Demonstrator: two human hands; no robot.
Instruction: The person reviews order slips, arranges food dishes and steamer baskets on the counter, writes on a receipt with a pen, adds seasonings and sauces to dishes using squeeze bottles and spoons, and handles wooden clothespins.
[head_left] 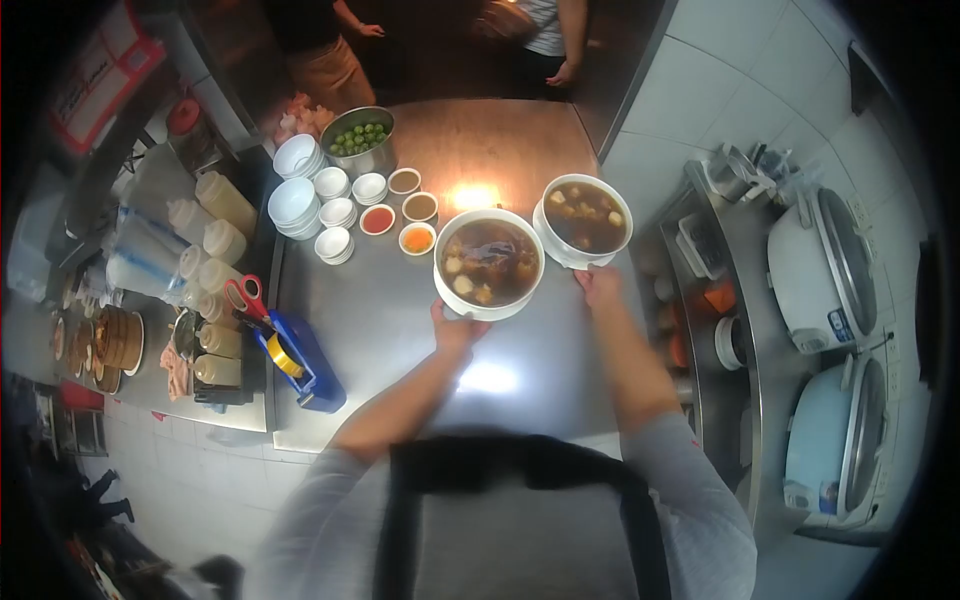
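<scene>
My left hand (458, 328) is closed on the near edge of a white bowl of brown soup (490, 262) with pale round pieces in it. A plate shows under that bowl, and my fingers are partly hidden beneath it. Farther right, my right hand (599, 287) grips the near rim of the plate (560, 257) under a second white bowl of dark soup (583, 217). The two bowls stand side by side, their rims almost touching. Whether they rest on the steel counter (400, 350) or are slightly raised, I cannot tell.
Small sauce bowls (377, 219), stacked white bowls (293, 202) and a pot of green limes (360, 139) stand left. A blue tape dispenser (306, 370) and red scissors (248, 297) lie nearer. Squeeze bottles (226, 197) line the left counter; rice cookers (815, 270) stand right. Two people are beyond the counter.
</scene>
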